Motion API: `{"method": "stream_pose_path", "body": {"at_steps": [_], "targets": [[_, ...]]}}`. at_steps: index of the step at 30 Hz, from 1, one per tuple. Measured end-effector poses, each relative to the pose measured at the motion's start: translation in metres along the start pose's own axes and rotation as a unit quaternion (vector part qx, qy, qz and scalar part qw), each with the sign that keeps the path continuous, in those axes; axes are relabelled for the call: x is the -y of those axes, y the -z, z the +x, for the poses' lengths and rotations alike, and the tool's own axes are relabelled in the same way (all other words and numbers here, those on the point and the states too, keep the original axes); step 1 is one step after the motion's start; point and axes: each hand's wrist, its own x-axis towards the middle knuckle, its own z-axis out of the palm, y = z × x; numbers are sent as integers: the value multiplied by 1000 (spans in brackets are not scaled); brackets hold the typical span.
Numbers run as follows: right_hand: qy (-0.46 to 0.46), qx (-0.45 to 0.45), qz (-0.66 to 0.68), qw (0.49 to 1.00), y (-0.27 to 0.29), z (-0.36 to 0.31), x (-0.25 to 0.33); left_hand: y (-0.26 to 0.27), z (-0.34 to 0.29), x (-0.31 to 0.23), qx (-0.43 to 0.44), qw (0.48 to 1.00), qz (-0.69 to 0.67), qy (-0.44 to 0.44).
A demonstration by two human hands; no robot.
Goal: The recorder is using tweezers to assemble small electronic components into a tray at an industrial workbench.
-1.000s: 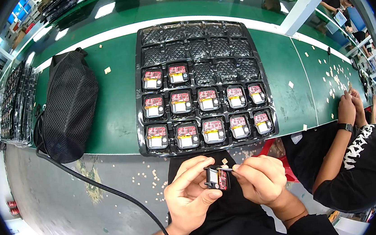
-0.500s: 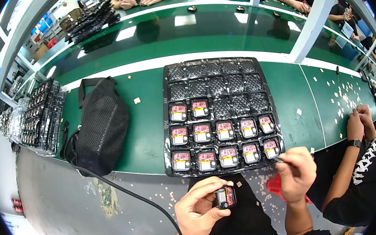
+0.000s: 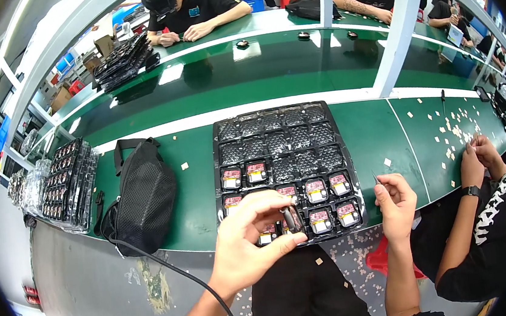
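My left hand (image 3: 243, 241) pinches a small black electronic module (image 3: 292, 219) between thumb and fingers, turned nearly edge-on, over the near part of a black plastic pocket tray (image 3: 219, 138). Modules with red circuit boards, such as one module (image 3: 316, 190), sit in the tray's nearer rows; the far rows hold none. My left hand hides some of the near pockets. To the right of the tray, my right hand (image 3: 397, 202) is closed on a thin, pointed tool (image 3: 376, 179), its dark tip pointing up; its exact kind is hard to make out.
A black mesh bag (image 3: 145, 196) lies left of the tray, a dark cable (image 3: 179, 279) running below it. Stacked filled trays (image 3: 66, 182) stand farther left. At right a co-worker's hands (image 3: 478, 151) work beside scattered small pale pieces (image 3: 454, 132). A white post (image 3: 399, 34) rises behind.
My left hand has raised the module from below the tray's edge to over it, turning it edge-on. My right hand has moved away from the tray's near corner, tool now pointing up. The view has tilted up.
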Motion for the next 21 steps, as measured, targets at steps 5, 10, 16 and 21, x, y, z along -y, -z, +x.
{"method": "stream_pose_path", "body": {"at_steps": [5, 10, 16, 21], "targets": [[10, 4, 3, 1000, -1, 0, -2, 2, 41, -3, -9, 992, 118, 40], [9, 12, -16, 1000, -2, -1, 0, -1, 71, 13, -33, 914, 398, -68], [13, -7, -37, 999, -1, -4, 0, -9, 72, 29, -16, 848, 527, -61], [29, 1, -56, 998, -3, -4, -1, -10, 70, 38, -34, 765, 635, -106]]}}
